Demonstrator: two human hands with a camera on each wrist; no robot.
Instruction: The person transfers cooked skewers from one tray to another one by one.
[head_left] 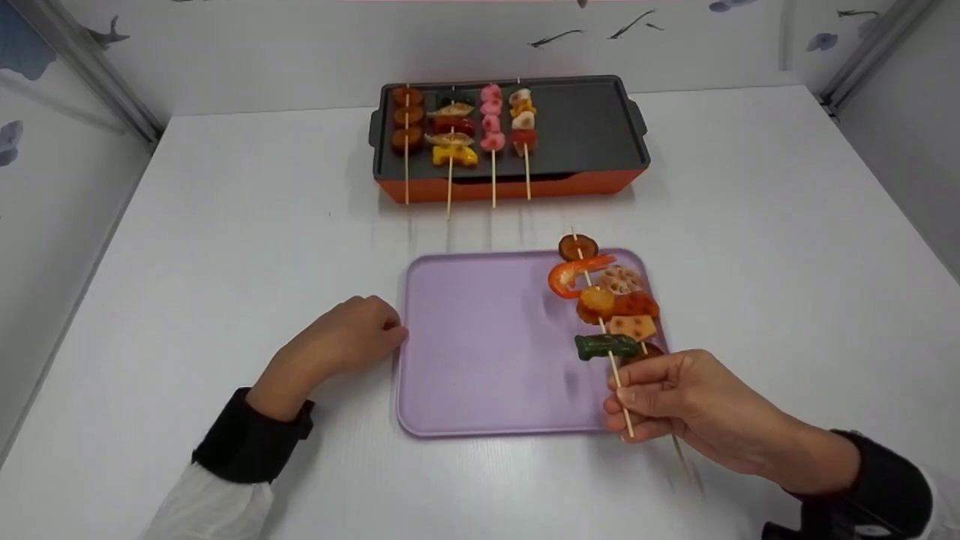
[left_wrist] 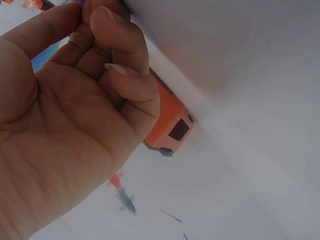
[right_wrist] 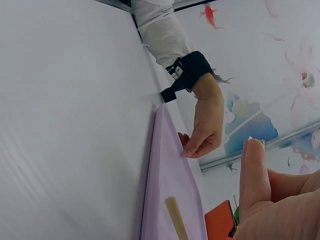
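The right hand (head_left: 675,401) pinches the bare end of a wooden skewer of mixed food (head_left: 604,304), lifting it clear above the flat lilac plastic tray (head_left: 480,345). The left hand (head_left: 352,337), fingers loosely curled and seemingly holding nothing, rests at the tray's left edge, probably steadying it.

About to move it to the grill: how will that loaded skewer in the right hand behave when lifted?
The skewer is likely top-heavy: the food sits far above where the right hand pinches the thin stick, so it may swing. The stick looks straight, probably stiff. Pieces could spin or slide.
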